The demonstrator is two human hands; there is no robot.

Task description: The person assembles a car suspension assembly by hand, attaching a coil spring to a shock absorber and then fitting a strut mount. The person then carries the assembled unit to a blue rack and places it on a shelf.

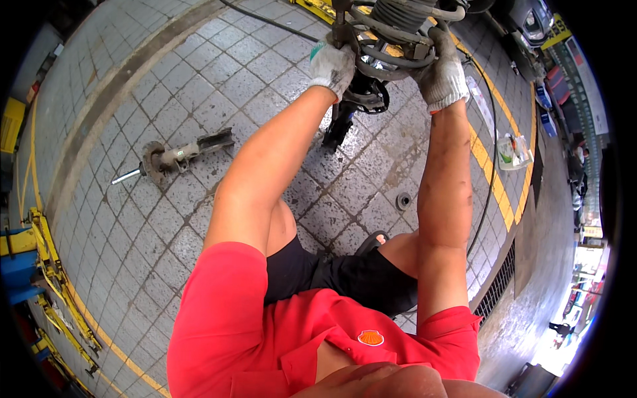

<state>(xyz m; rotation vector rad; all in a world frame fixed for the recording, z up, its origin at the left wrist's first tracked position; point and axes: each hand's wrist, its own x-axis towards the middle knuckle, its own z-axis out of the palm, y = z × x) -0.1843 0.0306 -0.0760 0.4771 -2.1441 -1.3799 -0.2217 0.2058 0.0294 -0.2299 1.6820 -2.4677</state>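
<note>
A coil spring [400, 62] stands upright at the top of the head view, around a black ribbed dust boot [401, 14]. Below it show a dark spring seat [371, 101] and a black strut body [340, 127], tilted to the left. My left hand [334, 65], in a whitish knit glove, is closed on a dark metal clamp [344, 34] at the spring's left side; its fingertips are partly hidden. Gloved likewise, my right hand [444, 74] wraps round the spring's right side. The top of the assembly is cut off by the picture edge.
A worn strut [178, 156] with a shiny rod lies on the tiled floor at left. A small round ring [403, 201] is near my foot. Black hose [492, 126] runs down the right, beside a white plastic package [514, 152]. Yellow lift arms [56, 265] stand far left.
</note>
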